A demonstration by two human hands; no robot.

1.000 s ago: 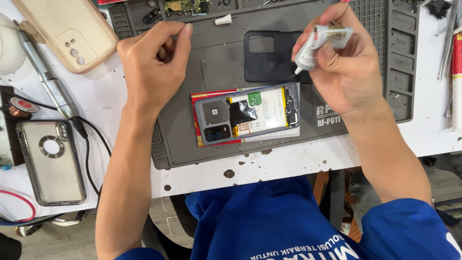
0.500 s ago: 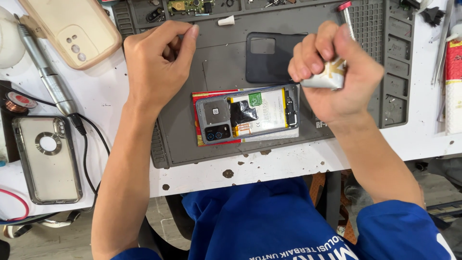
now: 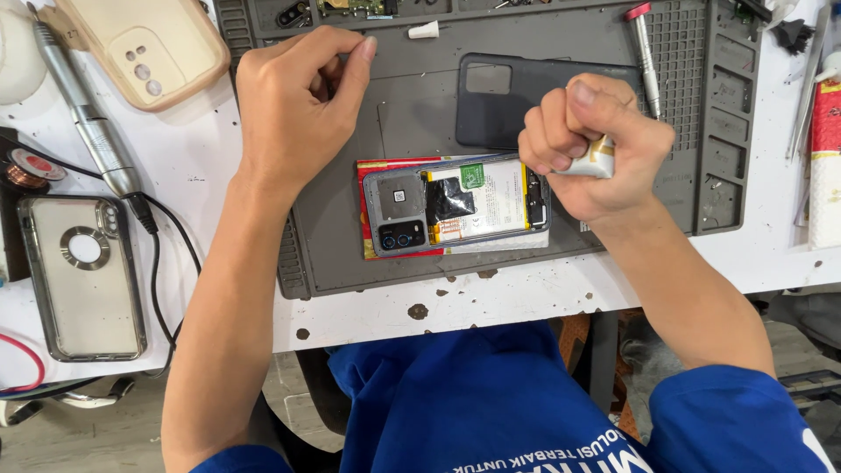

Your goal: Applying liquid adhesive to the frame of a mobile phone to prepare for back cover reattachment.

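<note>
My right hand (image 3: 596, 149) is curled into a tight fist around a small white tube-like thing (image 3: 598, 160), and only a pale corner of it pokes out under my knuckles; the rest is buried in my palm, so I cannot tell its full shape. That fist sits just over the right end of the opened phone with its back off (image 3: 455, 206), covering part of that edge. The phone lies flat on the grey rubber repair mat (image 3: 350, 245), showing a white battery, a black patch of tape and a camera block at the left end. A red strip peeks out from beneath it, mostly hidden.

My left hand (image 3: 293, 105) rests on the mat up and to the left, well apart from the phone, thumb and forefinger pinched together. Whether anything is held between them I cannot make out; my own fingers hide the spot.

Behind my right fist lies the dark grey plastic back cover (image 3: 499, 101), its right side hidden by my knuckles. A red-capped metal screwdriver (image 3: 644, 52) lies beside it. On the white table, a beige phone case (image 3: 144, 48) is cut off at the top edge, and a clear phone case with a ring (image 3: 83, 276) lies at far left.
</note>
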